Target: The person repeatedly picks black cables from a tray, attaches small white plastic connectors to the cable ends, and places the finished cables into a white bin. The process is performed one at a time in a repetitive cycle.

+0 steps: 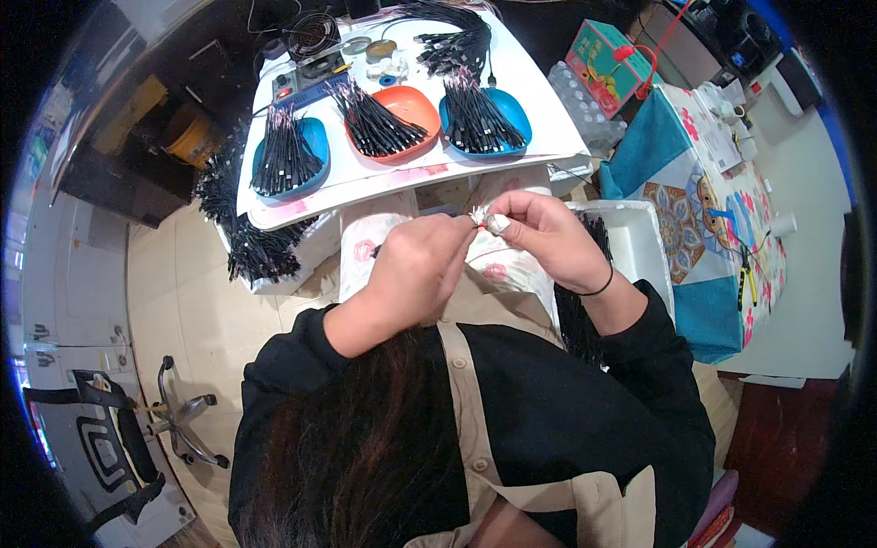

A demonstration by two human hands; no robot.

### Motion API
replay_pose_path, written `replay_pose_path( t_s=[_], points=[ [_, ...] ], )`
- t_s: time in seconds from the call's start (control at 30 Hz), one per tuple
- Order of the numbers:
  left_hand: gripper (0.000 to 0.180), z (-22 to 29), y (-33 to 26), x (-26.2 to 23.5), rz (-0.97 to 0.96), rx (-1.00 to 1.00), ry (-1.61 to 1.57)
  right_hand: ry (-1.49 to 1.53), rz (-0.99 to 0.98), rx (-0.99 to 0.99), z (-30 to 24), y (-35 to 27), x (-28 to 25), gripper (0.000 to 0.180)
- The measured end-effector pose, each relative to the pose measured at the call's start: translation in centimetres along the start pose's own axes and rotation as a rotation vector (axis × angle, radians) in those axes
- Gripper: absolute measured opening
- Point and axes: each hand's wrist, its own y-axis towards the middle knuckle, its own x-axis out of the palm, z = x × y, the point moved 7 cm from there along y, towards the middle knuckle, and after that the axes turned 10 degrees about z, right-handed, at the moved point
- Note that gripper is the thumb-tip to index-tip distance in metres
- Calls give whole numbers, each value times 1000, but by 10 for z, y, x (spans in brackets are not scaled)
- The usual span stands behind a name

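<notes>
At frame centre, the left hand (pixel 416 269) and right hand (pixel 548 237) pinch together on a small shiny metal connector (pixel 491 221), above a white worktable (pixel 548 87) whose blue tray (pixel 290 155), orange tray (pixel 402 119) and second blue tray (pixel 489 119) carry bundled black cables.

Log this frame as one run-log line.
left hand: pinching small silvery connector | right hand: pinching same connector | trays: black cable bundles, untouched
</notes>
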Motion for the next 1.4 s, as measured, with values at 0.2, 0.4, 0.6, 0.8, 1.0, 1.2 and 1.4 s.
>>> replay_pose_path(
  t_s=[0.2, 0.4, 0.6, 0.8, 1.0, 1.2, 1.4],
  points=[
    [12, -22, -6, 0, -74, -491, -407, -913, 230, -1010, -68, -35, 12, 28],
    [11, -22, -14, 9, -98, -651, -626, -940, 215, -1080, -64, -34, 20, 26],
    [28, 19, -13, 13, -65, 290, 252, 80, -45, 276, 35, -7, 2, 13],
    [18, -20, -12, 7, -122, -112, -270, 175, -128, 253, 33, -7, 2, 17],
    [15, -47, -28, 12, -190, -788, -1096, -467, -23, -573, -42, -17, 14, 29],
    [13, -37, -32, 14, -221, -795, -1248, -587, 42, -848, -63, -30, 32, 22],
    [13, -27, -37, 15, -120, -806, -1257, -764, 79, -1052, -63, -45, 28, 23]
  ],
)
